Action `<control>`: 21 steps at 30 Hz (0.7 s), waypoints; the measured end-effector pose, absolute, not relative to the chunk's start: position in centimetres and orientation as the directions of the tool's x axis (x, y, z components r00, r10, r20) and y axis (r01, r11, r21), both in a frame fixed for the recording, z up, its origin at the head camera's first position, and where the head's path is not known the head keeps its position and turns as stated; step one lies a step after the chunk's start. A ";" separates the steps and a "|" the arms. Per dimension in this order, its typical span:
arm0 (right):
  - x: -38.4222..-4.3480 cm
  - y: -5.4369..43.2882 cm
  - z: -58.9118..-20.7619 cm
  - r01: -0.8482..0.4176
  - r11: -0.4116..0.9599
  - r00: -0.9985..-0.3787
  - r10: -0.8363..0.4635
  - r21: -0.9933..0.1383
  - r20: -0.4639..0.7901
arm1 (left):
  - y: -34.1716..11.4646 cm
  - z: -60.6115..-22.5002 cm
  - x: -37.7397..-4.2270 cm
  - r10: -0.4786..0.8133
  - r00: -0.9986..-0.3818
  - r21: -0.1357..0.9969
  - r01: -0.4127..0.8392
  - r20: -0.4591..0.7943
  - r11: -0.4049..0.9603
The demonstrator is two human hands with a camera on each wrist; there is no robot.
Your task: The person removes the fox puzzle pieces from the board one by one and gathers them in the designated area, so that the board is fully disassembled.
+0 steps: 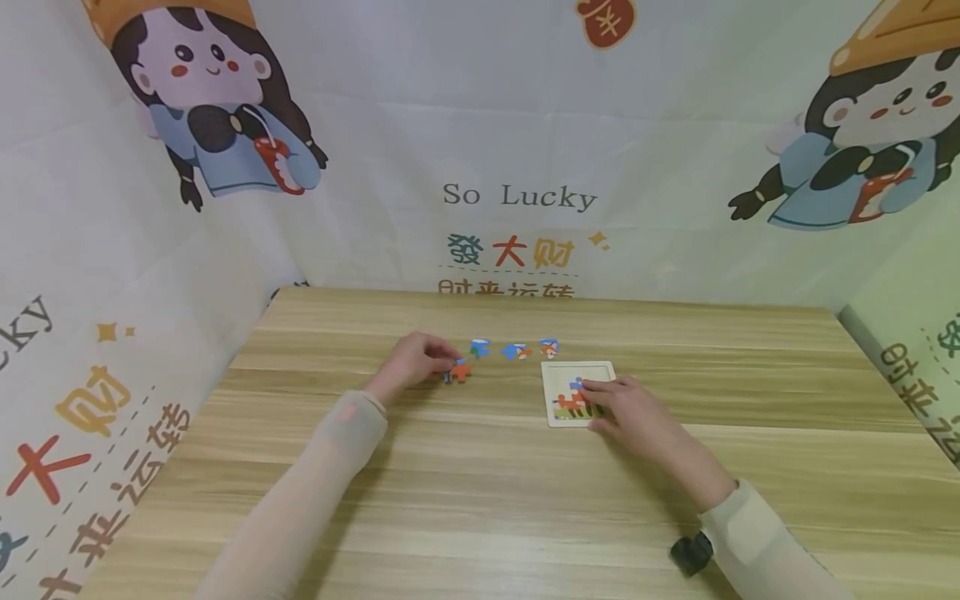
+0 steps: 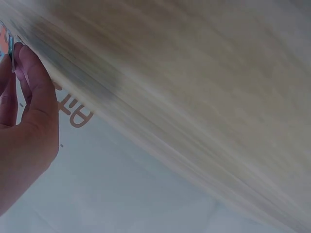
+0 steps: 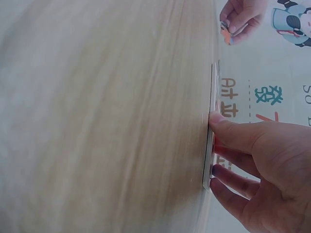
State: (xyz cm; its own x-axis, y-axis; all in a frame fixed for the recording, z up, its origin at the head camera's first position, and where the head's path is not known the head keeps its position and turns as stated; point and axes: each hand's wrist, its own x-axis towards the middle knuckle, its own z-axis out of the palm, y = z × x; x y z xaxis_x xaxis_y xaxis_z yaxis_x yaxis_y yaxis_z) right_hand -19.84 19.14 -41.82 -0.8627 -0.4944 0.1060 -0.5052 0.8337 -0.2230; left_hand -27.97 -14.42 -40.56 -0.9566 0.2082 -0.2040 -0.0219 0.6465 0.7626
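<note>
Tray (image 1: pixel 558 382) and hands over a wooden table (image 1: pixel 465 492), head view. The tray, square and pale, lies flat right of the frame's centre, with joined pieces (image 1: pixel 567 403) of orange, blue and green in its lower part. The right hand (image 1: pixel 637 417) covers its lower right portion: the forefinger rests on the joined pieces, the thumb is at the lower edge. In the right wrist view, at right of centre, the thumb and bent fingers grip the tray along its edge. The left hand (image 1: pixel 415 362), left of the frame's centre, pinches an orange piece (image 1: pixel 461 372) between thumb and fingers; the left wrist view shows this piece in part, at the upper left margin. Three loose pieces form a row above: a blue-green piece (image 1: pixel 480 349) nearest the left hand, a blue-orange piece (image 1: pixel 514 352) in the middle, and a third piece (image 1: pixel 550 347) just above the tray's upper left edge. Pale sleeves (image 1: pixel 292 517) cover both forearms; a black device (image 1: pixel 691 554) is at the right wrist, lower right. Behind, a printed cloth (image 1: pixel 510 125) bears the words "So Lucky".
</note>
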 end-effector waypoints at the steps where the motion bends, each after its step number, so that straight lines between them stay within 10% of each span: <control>1: -19.8 19.1 -41.8 -0.506 0.833 -0.862 -0.495 -0.224 0.107 | -14.5 -40.6 -28.0 0.207 -0.955 0.763 -0.029 -0.211 0.646; 21: -19.9 19.2 -42.2 -0.499 0.833 -0.866 -0.487 -0.239 0.110 | -13.7 -41.1 -28.4 0.222 -0.951 0.753 -0.016 -0.213 0.658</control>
State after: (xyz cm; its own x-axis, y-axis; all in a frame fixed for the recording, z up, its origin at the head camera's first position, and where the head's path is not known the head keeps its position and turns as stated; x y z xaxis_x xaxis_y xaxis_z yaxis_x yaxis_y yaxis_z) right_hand -19.95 19.22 -42.24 -0.8664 -0.4872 0.1098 -0.4988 0.8332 -0.2388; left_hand -28.36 -13.71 -41.07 -0.9515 0.2217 -0.2134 -0.0156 0.6577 0.7531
